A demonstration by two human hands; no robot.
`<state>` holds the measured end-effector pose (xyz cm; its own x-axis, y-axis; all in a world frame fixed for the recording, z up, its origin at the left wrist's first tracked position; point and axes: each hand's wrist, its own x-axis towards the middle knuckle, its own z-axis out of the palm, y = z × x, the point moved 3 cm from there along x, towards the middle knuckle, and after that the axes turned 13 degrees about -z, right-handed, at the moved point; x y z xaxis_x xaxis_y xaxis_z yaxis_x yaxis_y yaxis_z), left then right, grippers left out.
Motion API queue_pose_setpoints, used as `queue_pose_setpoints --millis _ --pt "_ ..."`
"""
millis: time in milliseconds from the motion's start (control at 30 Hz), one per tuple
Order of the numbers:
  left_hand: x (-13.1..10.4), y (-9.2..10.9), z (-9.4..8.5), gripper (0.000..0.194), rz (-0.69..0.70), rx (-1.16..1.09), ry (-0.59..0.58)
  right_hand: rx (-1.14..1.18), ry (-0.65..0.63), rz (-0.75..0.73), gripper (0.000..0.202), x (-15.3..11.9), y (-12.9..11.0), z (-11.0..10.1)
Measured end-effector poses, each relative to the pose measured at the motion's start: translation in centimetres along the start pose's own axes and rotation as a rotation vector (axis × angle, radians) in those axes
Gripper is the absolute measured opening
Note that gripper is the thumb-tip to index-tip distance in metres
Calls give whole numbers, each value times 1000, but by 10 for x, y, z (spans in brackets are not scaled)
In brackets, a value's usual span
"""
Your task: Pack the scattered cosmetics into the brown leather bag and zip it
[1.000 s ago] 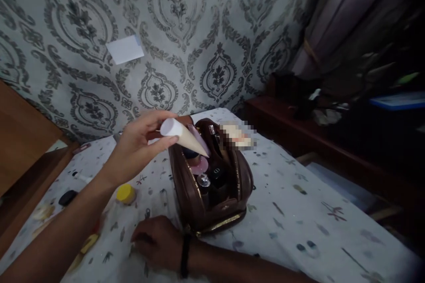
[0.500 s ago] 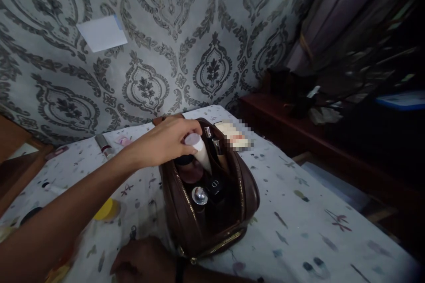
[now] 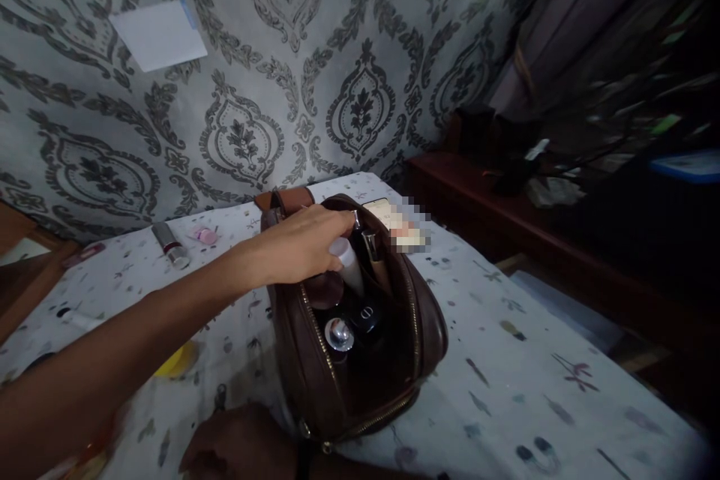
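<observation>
A brown leather cosmetic bag (image 3: 298,375) stands unzipped on the patterned cloth. My left hand (image 3: 307,244) reaches into its far end, with thumb and fingers round the cap of a white bottle (image 3: 349,268). The fingertips come close to a small silver-capped bottle (image 3: 358,220). Beside that stands a beige bottle with a silver cap (image 3: 373,249). A black case with a logo (image 3: 365,315), a round silver-topped container (image 3: 339,334) and a pinkish round item (image 3: 326,290) lie inside. My right hand (image 3: 236,442) rests dark before the bag, its fingers unclear.
A phone (image 3: 382,211), partly blurred out, lies behind the bag. On the left are a silver tube (image 3: 169,244), a pink item (image 3: 203,234), a white brush-like item (image 3: 79,319) and a yellow lid (image 3: 174,361). The patterned wall (image 3: 247,135) closes off the back.
My left hand has moved right and the white bottle sits lower in the bag. The view has shifted slightly. My right hand stays in front of the bag.
</observation>
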<state>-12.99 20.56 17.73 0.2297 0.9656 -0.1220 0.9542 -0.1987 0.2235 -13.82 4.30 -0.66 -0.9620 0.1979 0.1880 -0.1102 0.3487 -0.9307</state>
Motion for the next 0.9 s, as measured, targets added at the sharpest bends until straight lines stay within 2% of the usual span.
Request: queue_pose_setpoints --millis 300,567,667,900 --pt "2 -4 4 16 -18 68 -5 -16 8 -28 29 0 -2 -1" --pt "-4 0 3 32 -23 198 6 -62 4 -36 33 1 -2 -2" --pt "-6 1 4 31 -34 228 25 -70 -9 -39 32 1 -2 -3" --pt "1 4 8 29 -50 315 -48 -88 54 -63 29 -2 -5 -3"
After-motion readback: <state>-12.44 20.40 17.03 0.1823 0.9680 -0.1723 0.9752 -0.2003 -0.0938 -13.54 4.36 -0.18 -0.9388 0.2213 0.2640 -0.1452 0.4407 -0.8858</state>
